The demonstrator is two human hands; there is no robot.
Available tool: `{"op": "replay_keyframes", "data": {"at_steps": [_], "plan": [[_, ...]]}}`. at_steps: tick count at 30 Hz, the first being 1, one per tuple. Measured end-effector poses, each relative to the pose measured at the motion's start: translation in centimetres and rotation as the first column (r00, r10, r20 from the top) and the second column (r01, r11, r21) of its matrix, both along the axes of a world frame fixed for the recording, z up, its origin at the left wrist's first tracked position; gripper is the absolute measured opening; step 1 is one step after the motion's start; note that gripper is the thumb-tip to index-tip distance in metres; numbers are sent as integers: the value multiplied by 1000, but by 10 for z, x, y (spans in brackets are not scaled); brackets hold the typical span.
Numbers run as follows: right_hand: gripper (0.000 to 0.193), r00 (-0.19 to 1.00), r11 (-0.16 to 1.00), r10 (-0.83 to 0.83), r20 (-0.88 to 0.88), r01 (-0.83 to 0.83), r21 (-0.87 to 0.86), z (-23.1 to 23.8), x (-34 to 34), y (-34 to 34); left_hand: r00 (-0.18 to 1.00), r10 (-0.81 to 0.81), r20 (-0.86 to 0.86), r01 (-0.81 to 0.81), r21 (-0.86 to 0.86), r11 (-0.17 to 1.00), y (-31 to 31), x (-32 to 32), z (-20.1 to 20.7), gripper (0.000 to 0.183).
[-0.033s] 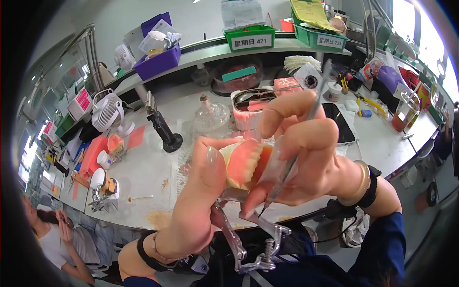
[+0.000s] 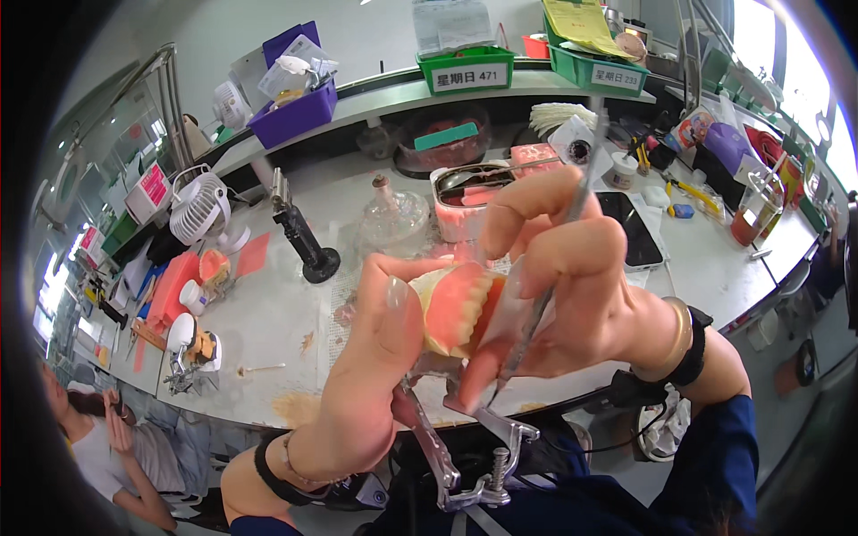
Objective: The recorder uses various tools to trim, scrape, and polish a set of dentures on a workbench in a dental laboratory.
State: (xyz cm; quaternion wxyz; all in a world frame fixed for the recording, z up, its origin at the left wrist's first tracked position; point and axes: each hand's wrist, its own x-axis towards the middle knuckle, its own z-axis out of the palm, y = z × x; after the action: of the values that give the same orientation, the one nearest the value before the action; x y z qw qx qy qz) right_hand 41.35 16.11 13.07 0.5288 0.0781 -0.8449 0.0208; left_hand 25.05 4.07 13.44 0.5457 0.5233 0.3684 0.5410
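A dental model with pink wax gums and a row of cream teeth (image 2: 458,308) is held up over the front of the bench. My left hand (image 2: 362,353) is closed around its left side, thumb on the near face. Below hangs the silver metal articulator (image 2: 436,451), its arms spread and a spring showing at the hinge. My right hand (image 2: 585,268) is closed on a thin metal wax carver (image 2: 529,341), which slants from upper right to a dark tip low by the articulator. Its fingertips are at the model's right side, partly hiding it. Something whitish and translucent covers one finger.
Behind my hands stand a glass spirit lamp (image 2: 393,214), a box of pink wax (image 2: 458,223) and a black torch (image 2: 308,237). A phone (image 2: 633,234) lies to the right. Another articulator (image 2: 198,350) and a fan (image 2: 201,207) stand left. A person (image 2: 134,456) sits at lower left.
My right hand and the carver have shifted slightly left, the carver's upper end most. The articulator's lower end has swung a little left. My left hand stays nearly in place.
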Motion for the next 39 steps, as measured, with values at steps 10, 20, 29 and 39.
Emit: {"op": "replay_keyframes", "data": {"at_steps": [10,20,29,39], "plan": [[65,954,959,-282,100,283,4,7,49,47,995,-63,76,70,-94,993,-1,-21,-29,52],[33,185,207,-978,99,929,307,8,171,123,791,34,610,29,-93,995,-30,-59,-68,83],[39,195,141,-470,861,979,-145,4,138,125,881,423,214,-416,-75,906,-29,-46,-90,70],[18,453,397,-805,383,891,-220,-16,107,165,846,533,25,-533,66,843,-19,-54,-116,68]]}}
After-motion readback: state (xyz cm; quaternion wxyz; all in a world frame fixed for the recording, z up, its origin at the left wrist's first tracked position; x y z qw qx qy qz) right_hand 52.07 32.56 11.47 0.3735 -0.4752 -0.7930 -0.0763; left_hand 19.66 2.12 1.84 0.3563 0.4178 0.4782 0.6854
